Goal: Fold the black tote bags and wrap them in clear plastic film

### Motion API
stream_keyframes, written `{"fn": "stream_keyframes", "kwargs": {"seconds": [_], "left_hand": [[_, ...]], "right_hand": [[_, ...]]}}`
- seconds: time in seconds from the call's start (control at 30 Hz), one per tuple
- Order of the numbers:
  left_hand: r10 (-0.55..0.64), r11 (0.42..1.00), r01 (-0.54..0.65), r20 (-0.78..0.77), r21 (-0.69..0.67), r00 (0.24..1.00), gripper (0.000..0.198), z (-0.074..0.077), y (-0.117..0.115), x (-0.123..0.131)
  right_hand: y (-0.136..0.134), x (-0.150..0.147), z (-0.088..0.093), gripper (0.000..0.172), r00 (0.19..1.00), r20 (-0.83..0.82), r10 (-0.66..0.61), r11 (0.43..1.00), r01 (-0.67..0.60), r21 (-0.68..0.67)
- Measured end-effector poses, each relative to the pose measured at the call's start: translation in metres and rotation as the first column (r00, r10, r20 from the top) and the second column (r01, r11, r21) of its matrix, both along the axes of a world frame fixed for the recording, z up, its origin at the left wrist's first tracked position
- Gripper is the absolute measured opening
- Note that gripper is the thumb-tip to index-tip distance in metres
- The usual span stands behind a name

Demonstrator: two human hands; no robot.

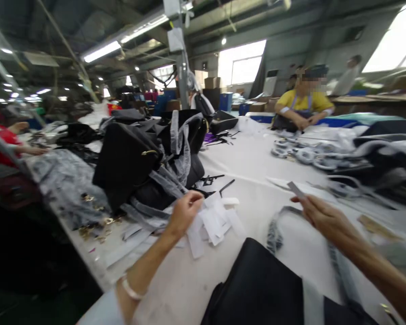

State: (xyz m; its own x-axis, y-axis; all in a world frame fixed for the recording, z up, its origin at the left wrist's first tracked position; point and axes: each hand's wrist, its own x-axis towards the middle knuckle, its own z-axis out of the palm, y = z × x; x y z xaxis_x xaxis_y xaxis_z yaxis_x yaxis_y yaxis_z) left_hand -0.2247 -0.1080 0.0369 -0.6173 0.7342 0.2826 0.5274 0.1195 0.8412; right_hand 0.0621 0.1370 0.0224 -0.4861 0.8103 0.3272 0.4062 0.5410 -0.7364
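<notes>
My left hand [185, 211] reaches over a loose pile of white paper strips [214, 222] on the white table [257, 167], its fingers curled together at the strips. My right hand [320, 215] is closed in a pinch on a small grey tag [296, 188] that sticks up from its fingertips. A black bag [257, 284] lies at the near edge between my arms, and a grey wrapped strap [274, 230] curves beside it.
A heap of black bags [145, 158] with grey wrapping stands left of centre. Gold metal fittings [94, 225] lie at the left table edge. Wrapped straps [304, 153] and dark bags fill the right side. A person in yellow [302, 106] works across the table, another in red [3, 140] at left.
</notes>
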Motion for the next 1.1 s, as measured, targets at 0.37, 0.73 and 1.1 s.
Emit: {"fn": "stream_keyframes", "kwargs": {"seconds": [0.37, 0.73, 1.1], "left_hand": [[-0.284, 0.948, 0.271, -0.063, -0.165, 0.957, 0.022, 0.005, -0.021, 0.011], [-0.614, 0.789, 0.51, -0.398, -0.342, 0.682, 0.019, 0.043, 0.196, 0.075], [-0.614, 0.789, 0.481, -0.462, -0.382, 0.64, 0.037, -0.034, 0.467, 0.141]], "right_hand": [[-0.075, -0.027, 0.026, 0.04, 0.953, -0.273, -0.129, 0.895, -0.007, -0.447], [-0.054, -0.001, 0.003, 0.044, 0.769, -0.509, -0.387, 0.878, 0.139, -0.458], [-0.066, -0.003, -0.088, 0.027, 0.846, -0.305, -0.437, 0.827, 0.244, -0.507]]}}
